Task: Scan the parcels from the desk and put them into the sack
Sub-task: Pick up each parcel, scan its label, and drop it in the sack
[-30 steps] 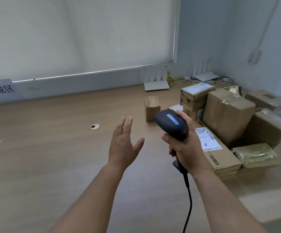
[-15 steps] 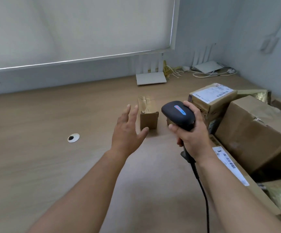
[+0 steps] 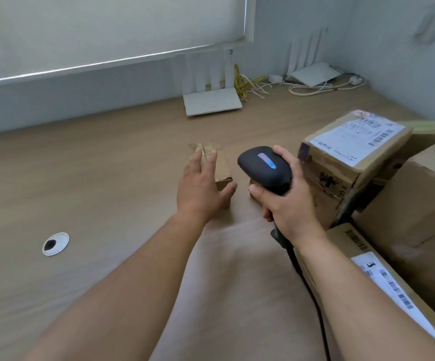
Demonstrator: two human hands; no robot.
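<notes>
Left hand [image 3: 200, 188] fingers spread, empty, over small brown cardboard parcel [image 3: 220, 165]; long axis runs away. Right hand [image 3: 286, 204] grips black handheld scanner [image 3: 264, 166].

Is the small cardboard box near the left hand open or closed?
Closed. The small box has its top flaps flat and sealed with clear tape. The open left hand partly covers it.

Soft daylight through the blind [image 3: 107, 29], edges bowed, slightly blurred.
</notes>
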